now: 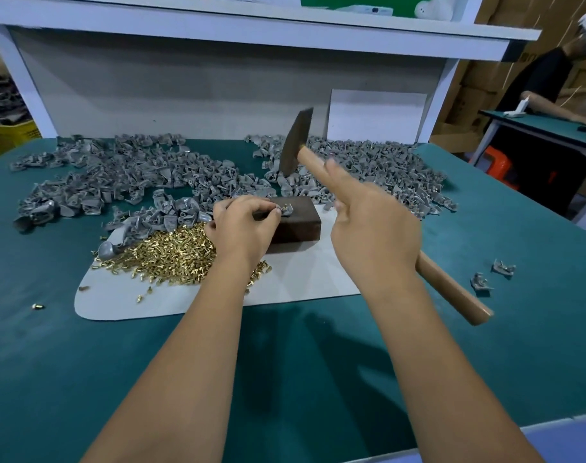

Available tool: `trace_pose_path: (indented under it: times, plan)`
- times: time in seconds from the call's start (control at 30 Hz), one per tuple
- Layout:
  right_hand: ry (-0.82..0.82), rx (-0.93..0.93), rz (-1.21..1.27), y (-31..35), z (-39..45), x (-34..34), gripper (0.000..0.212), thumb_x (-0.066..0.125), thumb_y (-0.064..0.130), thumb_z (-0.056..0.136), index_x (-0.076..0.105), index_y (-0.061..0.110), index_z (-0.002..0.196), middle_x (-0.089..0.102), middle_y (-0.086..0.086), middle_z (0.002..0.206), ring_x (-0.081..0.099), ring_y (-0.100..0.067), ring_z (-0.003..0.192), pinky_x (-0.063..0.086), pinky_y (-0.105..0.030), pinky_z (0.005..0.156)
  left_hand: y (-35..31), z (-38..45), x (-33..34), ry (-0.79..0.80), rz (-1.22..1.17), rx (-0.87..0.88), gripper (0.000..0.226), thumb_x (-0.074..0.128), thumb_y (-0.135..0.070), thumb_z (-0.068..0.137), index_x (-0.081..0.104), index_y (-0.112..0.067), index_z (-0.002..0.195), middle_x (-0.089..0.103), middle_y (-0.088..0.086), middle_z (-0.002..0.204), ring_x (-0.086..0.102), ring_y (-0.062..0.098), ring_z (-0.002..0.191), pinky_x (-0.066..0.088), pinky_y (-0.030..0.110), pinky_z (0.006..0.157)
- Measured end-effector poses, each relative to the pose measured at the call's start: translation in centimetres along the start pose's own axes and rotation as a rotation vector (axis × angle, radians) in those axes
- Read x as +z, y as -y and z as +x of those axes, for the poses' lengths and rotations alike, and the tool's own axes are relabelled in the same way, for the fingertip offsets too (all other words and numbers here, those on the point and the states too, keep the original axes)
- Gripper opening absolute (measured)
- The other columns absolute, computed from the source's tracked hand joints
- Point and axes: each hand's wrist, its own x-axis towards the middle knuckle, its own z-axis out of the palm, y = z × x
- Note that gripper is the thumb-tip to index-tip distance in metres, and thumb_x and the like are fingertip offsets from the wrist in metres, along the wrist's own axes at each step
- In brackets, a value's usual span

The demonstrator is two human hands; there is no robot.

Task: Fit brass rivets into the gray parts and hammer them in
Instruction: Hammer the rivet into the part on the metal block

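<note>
A dark metal block (300, 222) sits on a white sheet (298, 279) in the middle of the green table. On its top lies a gray part (286, 209) with a brass rivet standing in it. My left hand (245, 225) pinches this part at the block's left end. My right hand (375, 222) grips a wooden-handled hammer (296, 142), whose dark head is raised above and behind the block. A heap of brass rivets (171, 253) lies left of the block. Gray parts (144, 175) are piled behind it.
A second pile of gray parts (375, 168) spreads at the back right. Two riveted parts (492, 277) lie apart on the right of the table. A stray rivet (37, 306) rests far left. A white shelf frame (245, 31) backs the table. Another person (549, 81) sits at the right.
</note>
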Motion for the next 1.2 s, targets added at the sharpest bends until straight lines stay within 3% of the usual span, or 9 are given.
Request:
trace_pose_path:
  times: [0.13,0.27,0.33,0.43,0.5,0.67,0.83,1.03,1.2]
  plan:
    - [0.195,-0.018,-0.026,0.1,-0.1,0.5,0.058,0.051,0.018,0.092,0.037,0.051,0.138,0.066,0.002,0.104,0.062,-0.027,0.09,0.033,-0.03,0.06,-0.5,0.1,0.0,0.001,0.0,-0.052,0.02,0.072,-0.043,0.085,0.062,-0.048,0.068,0.061,-0.025,0.103,0.032,0.012,0.127,0.018,0.037,0.092]
    - [-0.011,0.041,0.067,0.2,0.6,0.0,0.059,0.054,0.018,0.091,0.037,0.049,0.138,0.063,-0.001,0.089,0.054,-0.025,0.067,0.036,-0.03,0.054,-0.2,0.0,0.0,-0.011,0.019,-0.002,0.006,0.07,-0.042,0.087,0.072,-0.043,0.081,0.062,-0.024,0.103,0.035,0.016,0.126,0.019,0.038,0.089]
    - [-0.041,0.041,0.071,0.1,0.1,0.0,0.06,0.055,0.017,0.09,0.037,0.047,0.139,0.06,0.0,0.085,0.05,-0.024,0.064,0.035,-0.03,0.054,0.0,-0.1,-0.1,-0.001,-0.002,0.018,0.011,0.07,-0.041,0.087,0.069,-0.046,0.077,0.058,-0.026,0.098,0.036,0.016,0.126,0.021,0.039,0.09]
    - [0.173,-0.014,-0.01,-0.3,-0.8,0.6,0.061,0.05,0.014,0.091,0.034,0.048,0.139,0.064,-0.001,0.096,0.06,-0.028,0.082,0.033,-0.031,0.059,-0.4,-0.1,-0.2,-0.009,0.01,-0.015,0.029,0.07,-0.042,0.086,0.058,-0.05,0.061,0.056,-0.028,0.094,0.038,0.015,0.127,0.022,0.041,0.092]
    - [0.21,0.0,-0.018,-0.5,-0.5,0.4,0.058,0.049,0.014,0.092,0.036,0.047,0.138,0.066,-0.001,0.101,0.062,-0.028,0.086,0.034,-0.031,0.06,-0.6,-0.1,-0.2,-0.008,0.015,-0.032,0.033,0.07,-0.042,0.086,0.055,-0.05,0.058,0.055,-0.028,0.093,0.038,0.014,0.127,0.022,0.041,0.093]
    - [-0.029,0.032,0.03,-0.6,0.2,-0.3,0.059,0.052,0.017,0.093,0.034,0.049,0.14,0.057,0.001,0.082,0.046,-0.022,0.061,0.025,-0.025,0.045,-0.2,0.0,-0.1,0.007,0.007,0.002,0.019,0.069,-0.042,0.087,0.062,-0.048,0.071,0.057,-0.027,0.097,0.035,0.014,0.126,0.021,0.04,0.092]
    - [0.226,-0.077,-0.113,-0.5,-0.5,0.7,0.061,0.048,0.016,0.094,0.027,0.048,0.142,0.063,-0.002,0.102,0.062,-0.029,0.085,0.034,-0.031,0.06,-0.4,0.0,-0.2,0.005,0.006,-0.036,0.026,0.07,-0.043,0.086,0.058,-0.05,0.064,0.056,-0.028,0.096,0.037,0.014,0.127,0.02,0.039,0.091]
    - [0.002,0.018,-0.073,-0.5,0.7,-0.2,0.062,0.051,0.015,0.092,0.031,0.046,0.142,0.05,0.0,0.081,0.045,-0.025,0.061,0.021,-0.026,0.045,-0.1,0.1,0.0,0.001,0.01,-0.019,0.007,0.07,-0.043,0.087,0.07,-0.044,0.08,0.063,-0.025,0.103,0.036,0.014,0.128,0.02,0.04,0.094]
    - [0.232,-0.1,-0.107,-1.0,0.1,0.7,0.059,0.049,0.015,0.093,0.031,0.044,0.142,0.066,-0.004,0.102,0.064,-0.03,0.088,0.036,-0.031,0.06,-0.4,0.1,-0.3,0.012,0.003,-0.026,0.018,0.07,-0.043,0.086,0.061,-0.049,0.071,0.06,-0.026,0.101,0.043,0.015,0.127,0.026,0.043,0.099]
